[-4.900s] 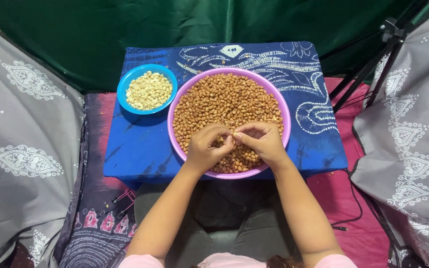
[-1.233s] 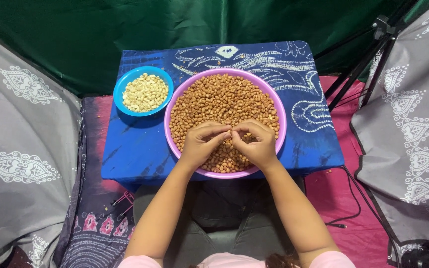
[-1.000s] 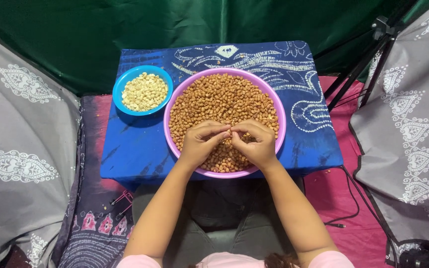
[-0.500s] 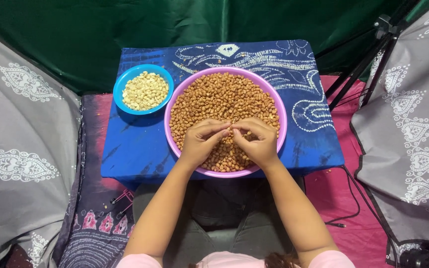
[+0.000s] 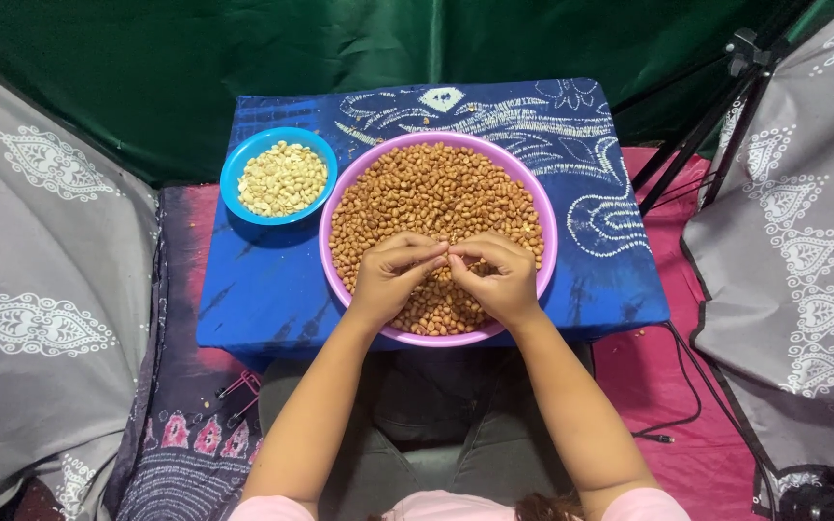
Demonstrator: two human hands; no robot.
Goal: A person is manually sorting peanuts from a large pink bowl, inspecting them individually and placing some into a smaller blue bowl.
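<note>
- I am looking down at two bowls sitting on one blue patterned cloth [image 5: 272,280]: one large purple bowl [image 5: 544,207] in the middle of the frame and one small blue bowl [image 5: 231,176] to its upper left, the two rims nearly touching.
- The purple bowl is holding a heap of brown, skin-on peanuts [image 5: 431,188], too many to count, filling it almost to the rim.
- The blue bowl is holding a smaller pile of pale, skinless peanuts [image 5: 283,178], also too many to count.
- I am keeping both hands over the lower half of the purple bowl, fingertips meeting at its centre.
- My left hand [image 5: 390,278] is curling, thumb and forefinger pressing together on something small that I cannot make out.
- My right hand [image 5: 504,280] is curling the same way, its fingertips touching those of the left.
- One black tripod [image 5: 716,116] is standing at the upper right of the frame.
</note>
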